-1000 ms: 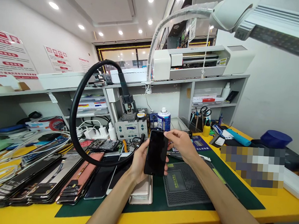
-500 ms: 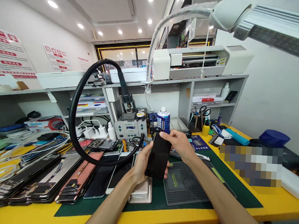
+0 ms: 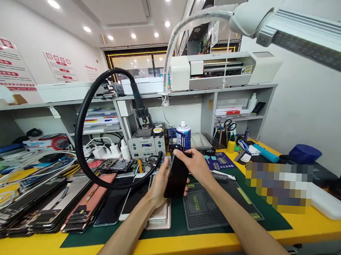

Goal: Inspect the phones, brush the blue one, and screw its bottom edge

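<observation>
Hiding part of left hand [image 3: 158, 186], black phone [image 3: 177, 180]

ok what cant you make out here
All in the head view:
back of the phone: faces away
whether the right hand pinches anything: fingers cover it
things in the pixelated patch: blurred out
far end of the lamp: cut off, right edge
print on the spray can: too small

A phone repair workshop: stacked phone screens [image 3: 76, 198], circuit boards [image 3: 146, 165] and a soldering station [image 3: 146, 146].
</observation>
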A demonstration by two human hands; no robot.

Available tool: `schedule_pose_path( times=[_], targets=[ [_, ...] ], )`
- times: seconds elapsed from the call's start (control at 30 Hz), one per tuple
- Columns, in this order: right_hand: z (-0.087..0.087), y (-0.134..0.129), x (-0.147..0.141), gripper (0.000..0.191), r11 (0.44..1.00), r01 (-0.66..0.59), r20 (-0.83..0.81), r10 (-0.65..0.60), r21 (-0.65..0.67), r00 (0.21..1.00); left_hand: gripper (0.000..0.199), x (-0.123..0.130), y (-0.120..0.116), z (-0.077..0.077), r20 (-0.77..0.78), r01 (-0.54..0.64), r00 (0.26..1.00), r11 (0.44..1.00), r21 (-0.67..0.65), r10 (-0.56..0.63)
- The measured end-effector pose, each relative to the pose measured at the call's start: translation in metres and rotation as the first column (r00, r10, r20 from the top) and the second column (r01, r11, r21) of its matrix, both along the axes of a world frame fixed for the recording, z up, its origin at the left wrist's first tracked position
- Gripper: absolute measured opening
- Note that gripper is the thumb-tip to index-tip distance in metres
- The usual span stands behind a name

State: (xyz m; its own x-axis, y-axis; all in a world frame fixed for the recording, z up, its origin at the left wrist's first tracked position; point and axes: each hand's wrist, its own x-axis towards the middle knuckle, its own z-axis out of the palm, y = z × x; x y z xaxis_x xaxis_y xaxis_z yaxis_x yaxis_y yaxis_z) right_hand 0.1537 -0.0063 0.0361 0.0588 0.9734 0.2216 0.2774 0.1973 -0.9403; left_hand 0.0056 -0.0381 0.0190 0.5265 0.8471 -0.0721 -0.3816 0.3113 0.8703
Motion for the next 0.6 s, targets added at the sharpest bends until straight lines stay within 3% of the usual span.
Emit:
schedule_pose_path(
  times=[0.3, 0.43, 0.6],
  targets=[
    [-0.013, -0.018, -0.022, 0.066, 0.989, -0.145, 0.215, 0.139, 0.016, 0.967, 0.063, -0.013, 0.004, 0.014, 0.24, -0.177, 0.95, 0.978, -0.114, 0.2],
    [-0.018, -0.021, -0.028, 0.07, 0.979, -0.203, 0.329, 0.192, -0.002, 0.925, 0.053, -0.017, 0.003, 0.025, 0.269, -0.248, 0.92, 0.955, -0.16, 0.284],
    [-0.018, -0.025, -0.028, 0.071, 0.978, -0.205, 0.404, 0.199, -0.027, 0.893, 0.049, -0.019, 0.008, 0.021, 0.284, -0.292, 0.903, 0.946, -0.143, 0.322]
  ],
)
